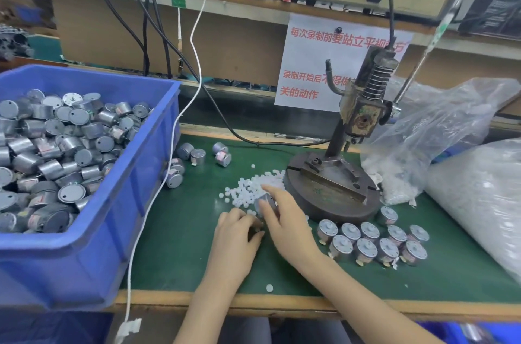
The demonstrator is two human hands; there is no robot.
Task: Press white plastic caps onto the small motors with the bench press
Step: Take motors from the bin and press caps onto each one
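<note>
white paper sign [307,61] | red chinese print | 每次录制前要站立平视… | 录制开始后不… | 关的动作 | partly hidden by press

We see shiny metal motors [366,249] on a matt green worktop [180,231], a glossy blue plastic bin [107,216], a rusty bench press [362,115].

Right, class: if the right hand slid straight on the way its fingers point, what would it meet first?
The right hand would probably meet the pile of white caps first, lying just ahead of its fingers.
</note>
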